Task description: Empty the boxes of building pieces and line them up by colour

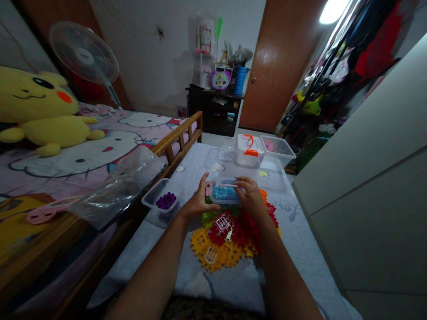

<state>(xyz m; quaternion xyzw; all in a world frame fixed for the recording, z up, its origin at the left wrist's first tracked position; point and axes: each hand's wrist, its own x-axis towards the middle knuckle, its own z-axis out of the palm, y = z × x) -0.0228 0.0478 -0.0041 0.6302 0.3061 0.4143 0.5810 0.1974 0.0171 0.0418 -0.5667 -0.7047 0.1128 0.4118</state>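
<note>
A small clear plastic box (225, 192) with blue pieces inside and a pink latch at its left end is between my hands. My left hand (197, 202) grips the left end, thumb up and fingers underneath. On the right end, my right hand (250, 195) is closed over the top edge. Below the box lies a pile of interlocking plastic building pieces: yellow ones (202, 244) in front, red ones (238, 231) behind, some green and orange. A few white window-shaped pieces (211, 255) rest on them. Part of the pile is hidden by my right arm.
Left of the pile stands an open clear tub (150, 201) with purple pieces (166, 201). Farther back are a lidded box with orange handle (249, 149) and an open clear bin (283, 153). A wooden bed rail (178, 133) and clear plastic bag (122, 182) border the left side.
</note>
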